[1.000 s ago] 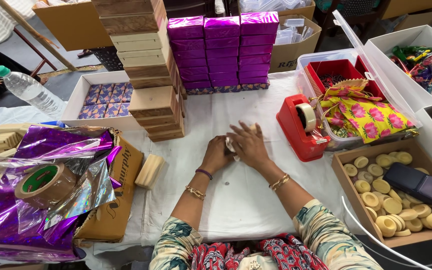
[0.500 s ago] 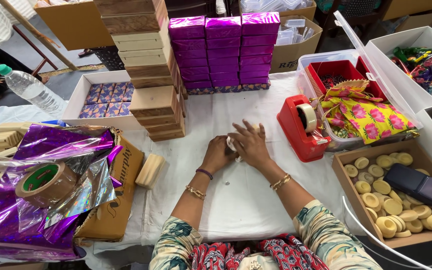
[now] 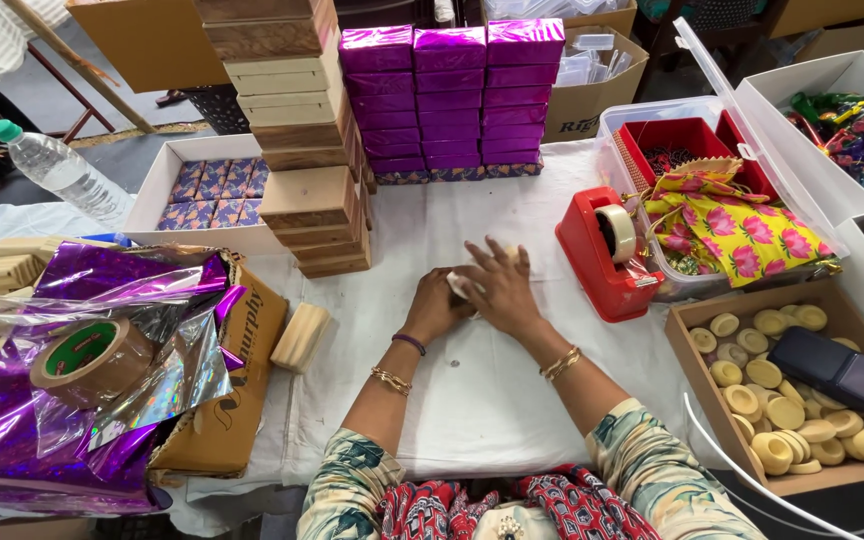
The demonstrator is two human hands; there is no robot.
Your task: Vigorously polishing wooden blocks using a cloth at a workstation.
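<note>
Both hands meet at the middle of the white-covered table (image 3: 472, 390). My left hand (image 3: 434, 305) is curled around a small white-wrapped object (image 3: 460, 287), most of it hidden. My right hand (image 3: 502, 287) lies over the same object with its fingers spread and pressing down on it. A red tape dispenser (image 3: 602, 250) stands just right of my right hand. A stack of wooden boxes (image 3: 302, 130) rises just left of and behind my left hand.
Purple foil-wrapped boxes (image 3: 449, 95) are stacked at the back. Purple foil sheets (image 3: 82, 380) and a brown tape roll (image 3: 92, 360) lie left. A wooden block (image 3: 299, 338) sits nearby. A cardboard tray of pale round pieces (image 3: 782, 400) holds a dark device (image 3: 832, 365) at right.
My right hand's fingers have spread and shifted slightly over the white object. My left hand stays curled in place. The view has tilted a little.
</note>
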